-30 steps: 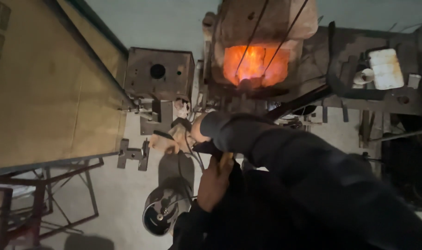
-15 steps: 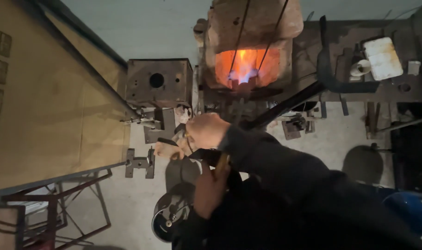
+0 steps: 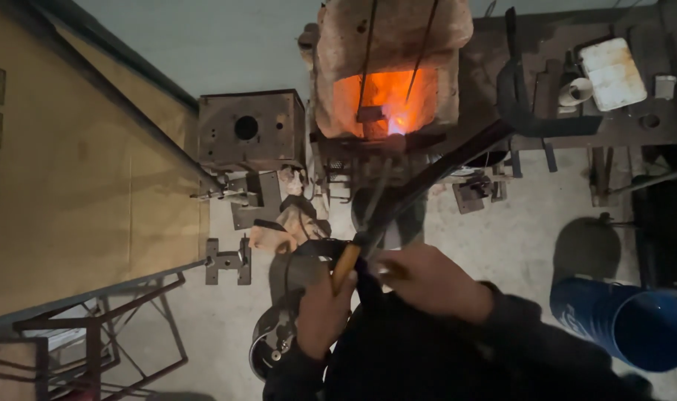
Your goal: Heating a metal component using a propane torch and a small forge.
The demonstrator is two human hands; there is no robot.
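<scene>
My left hand (image 3: 320,312) is closed around a short wooden handle (image 3: 345,267) that points up and away from me. Close beside it, my right hand (image 3: 427,284), in a dark sleeve, has its fingers curled at the near end of a long dark bar (image 3: 435,174). The bar slopes up and right, passing in front of the brick forge (image 3: 390,67), whose mouth glows orange (image 3: 387,100). Two thin rods (image 3: 368,52) hang down into the fire. What the handle is fixed to is hidden between my hands.
A rusty metal box with a round hole (image 3: 251,131) stands left of the forge. A blue bucket (image 3: 628,327) sits at the right. A cluttered bench with a white container (image 3: 613,73) is behind it. A yellow panel (image 3: 71,193) and a metal frame (image 3: 93,345) fill the left.
My right hand has drawn back from the left, near the metal box, to just beside my left hand. The view has shifted right, bringing the blue bucket into sight.
</scene>
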